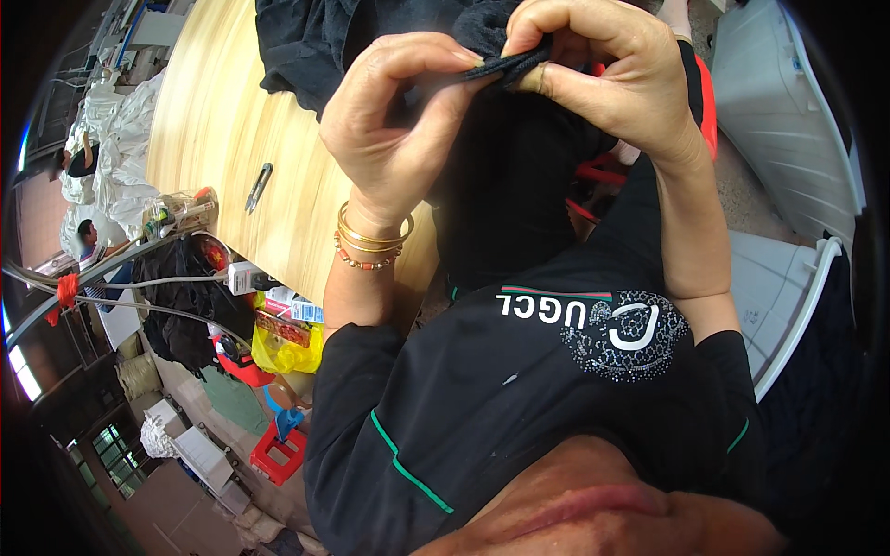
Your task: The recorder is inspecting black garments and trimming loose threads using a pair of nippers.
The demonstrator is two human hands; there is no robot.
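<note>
Black fabric, perhaps part of a garment, is bunched at the far edge of the view and partly lies on a light wood table. My left hand, with bracelets at the wrist, pinches a folded edge of it between thumb and forefinger. Close on the right, my right hand pinches the same edge, thumb below and fingers above. Between the two pinches the cloth is doubled over in a thick fold. Small thread snips lie on the table, left of my left hand.
Grey-white plastic bins stand to the right. At the table's left edge are a clear jar and a yellow bag. A red plastic stool stands on the floor. White cloth heaps and people fill the far left.
</note>
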